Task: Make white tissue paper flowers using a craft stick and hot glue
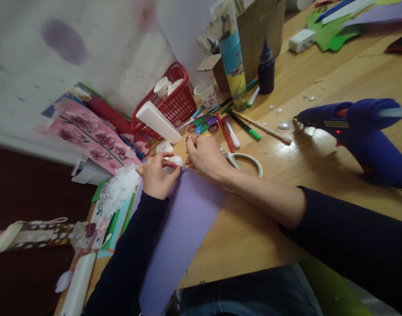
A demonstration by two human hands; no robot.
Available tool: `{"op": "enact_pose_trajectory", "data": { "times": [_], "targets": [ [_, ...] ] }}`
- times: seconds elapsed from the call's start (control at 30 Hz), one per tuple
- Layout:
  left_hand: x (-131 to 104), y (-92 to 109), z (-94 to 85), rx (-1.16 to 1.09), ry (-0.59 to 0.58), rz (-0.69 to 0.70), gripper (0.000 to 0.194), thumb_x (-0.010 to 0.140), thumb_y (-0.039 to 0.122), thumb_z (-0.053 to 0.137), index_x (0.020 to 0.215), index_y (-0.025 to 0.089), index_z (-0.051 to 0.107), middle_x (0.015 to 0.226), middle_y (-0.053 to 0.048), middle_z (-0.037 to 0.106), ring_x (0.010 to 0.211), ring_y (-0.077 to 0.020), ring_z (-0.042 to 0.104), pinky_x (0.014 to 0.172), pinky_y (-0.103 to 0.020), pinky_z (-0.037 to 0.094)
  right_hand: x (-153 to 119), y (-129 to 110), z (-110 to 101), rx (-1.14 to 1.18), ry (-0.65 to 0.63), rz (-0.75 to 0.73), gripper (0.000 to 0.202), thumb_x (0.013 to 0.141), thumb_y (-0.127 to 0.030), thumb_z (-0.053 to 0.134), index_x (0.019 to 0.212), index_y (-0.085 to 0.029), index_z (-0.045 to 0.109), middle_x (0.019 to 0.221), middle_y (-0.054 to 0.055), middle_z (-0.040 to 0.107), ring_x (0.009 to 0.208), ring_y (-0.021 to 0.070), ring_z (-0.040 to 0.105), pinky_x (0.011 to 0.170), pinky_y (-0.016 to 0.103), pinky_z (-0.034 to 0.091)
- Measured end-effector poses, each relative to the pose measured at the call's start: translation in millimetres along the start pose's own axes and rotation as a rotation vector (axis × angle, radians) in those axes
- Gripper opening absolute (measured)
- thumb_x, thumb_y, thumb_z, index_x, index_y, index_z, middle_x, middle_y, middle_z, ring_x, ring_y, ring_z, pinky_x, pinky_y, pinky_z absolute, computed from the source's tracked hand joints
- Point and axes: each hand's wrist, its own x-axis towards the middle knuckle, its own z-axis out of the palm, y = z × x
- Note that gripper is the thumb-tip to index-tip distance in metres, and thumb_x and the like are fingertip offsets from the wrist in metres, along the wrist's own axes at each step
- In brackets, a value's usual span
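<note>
My left hand [158,176] curls round a small white ruffled piece [176,160] that looks like crumpled tissue paper, its thumb and fingers closed about it. Close beside it, my right hand [205,156] is pinched with fingertips together near the same piece; what lies between them is hidden. Beneath both hands stretches a purple sheet of paper [187,219], reaching over the table's front edge. White-handled scissors [250,159] lie just right of my right wrist, partly behind it.
At right stands a blue glue gun [349,123], near pearl-like beads [284,125]. Behind the hands are a red basket [177,105], a paint palette [203,124], markers and a dark bottle [266,72]. White tissue [121,186] and a pink flowered panel [92,136] are at left.
</note>
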Motion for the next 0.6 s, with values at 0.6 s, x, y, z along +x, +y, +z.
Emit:
{"op": "enact_pose_trajectory", "data": {
  "times": [0.6],
  "targets": [
    [-72.6,-42.2,-2.4,0.029,-0.019,0.099,0.047,0.081,0.045,0.068,0.117,0.019,0.054,0.115,-0.013,0.06,0.114,-0.0318,0.057,0.097,-0.049,0.047,9.5,18.7,9.5,0.148,-0.067,0.079,0.033,0.092,-0.029,0.042,0.064,-0.02,0.056,0.059,0.008,0.07,0.054,0.0189,0.069,0.052,0.024,0.051]
  ]
}}
